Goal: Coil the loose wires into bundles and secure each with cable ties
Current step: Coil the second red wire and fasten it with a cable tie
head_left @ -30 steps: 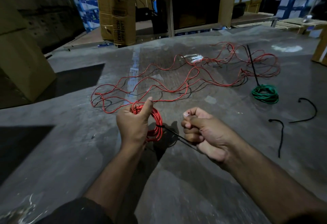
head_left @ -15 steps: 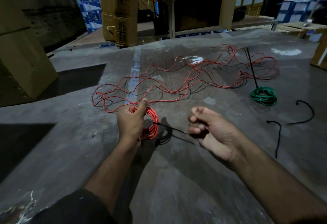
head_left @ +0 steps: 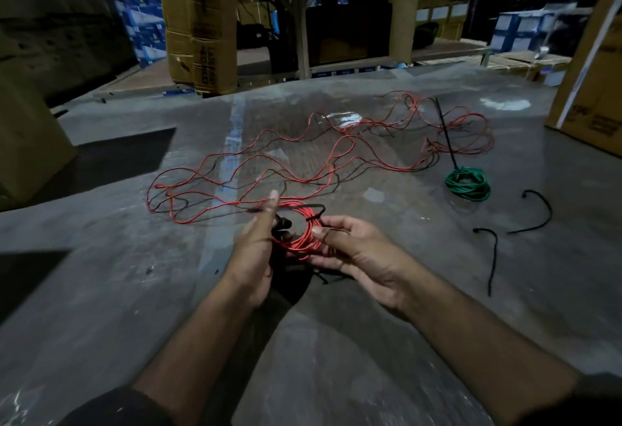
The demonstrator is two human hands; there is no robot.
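While gripped, red coil (head_left: pixel 299 237) between hands.

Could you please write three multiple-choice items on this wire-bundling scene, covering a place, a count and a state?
1. Where is the green coil? A in the left hand; B on the floor to the right; C on a box.
2. How many loose cable ties lie near it? A two; B five; C none.
3. The red coil is: A lying untouched; B held by both hands; C cut apart.

B: it lies on the concrete floor. A: two black ties lie there. B: the left hand and right hand grip it.
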